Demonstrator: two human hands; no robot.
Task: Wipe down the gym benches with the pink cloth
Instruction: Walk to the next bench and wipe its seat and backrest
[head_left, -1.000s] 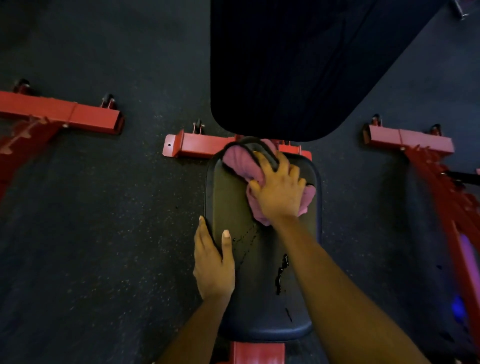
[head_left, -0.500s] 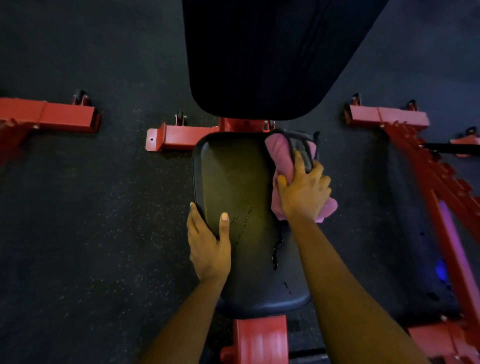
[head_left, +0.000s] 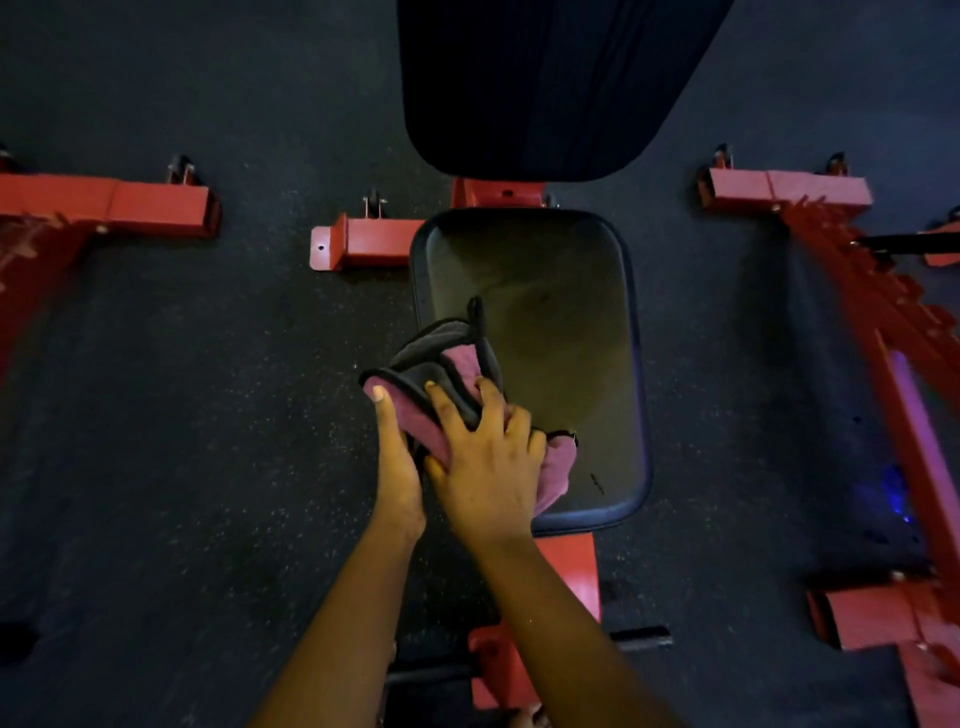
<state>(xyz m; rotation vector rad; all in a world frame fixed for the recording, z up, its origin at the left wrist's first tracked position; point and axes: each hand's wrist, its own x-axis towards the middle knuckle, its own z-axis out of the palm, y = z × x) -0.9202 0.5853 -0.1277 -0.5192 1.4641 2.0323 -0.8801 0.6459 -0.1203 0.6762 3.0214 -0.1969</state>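
Observation:
The bench's black seat pad (head_left: 561, 322) lies in the middle of the view, with the black backrest (head_left: 545, 78) rising beyond it. A pink cloth (head_left: 460, 364) with dark trim is bunched on the pad's near left edge. My right hand (head_left: 483, 457) lies on top of the cloth, its fingertips dug into the folds. My left hand (head_left: 397, 467) holds the cloth's left side at the pad's edge, thumb on top and fingers hidden underneath. The pad's far half and right side are bare and show a dull sheen.
The bench's red frame (head_left: 566, 571) runs from under the seat towards me. Red floor beams lie at left (head_left: 156, 205), beside the seat (head_left: 363, 241) and at right (head_left: 789, 189). A red toothed rail (head_left: 883, 332) slants along the right. The floor is dark speckled rubber.
My right hand has dragged the cloth from the pad's far right corner down to its near left edge. My left hand has left the bare pad edge and taken hold of the cloth.

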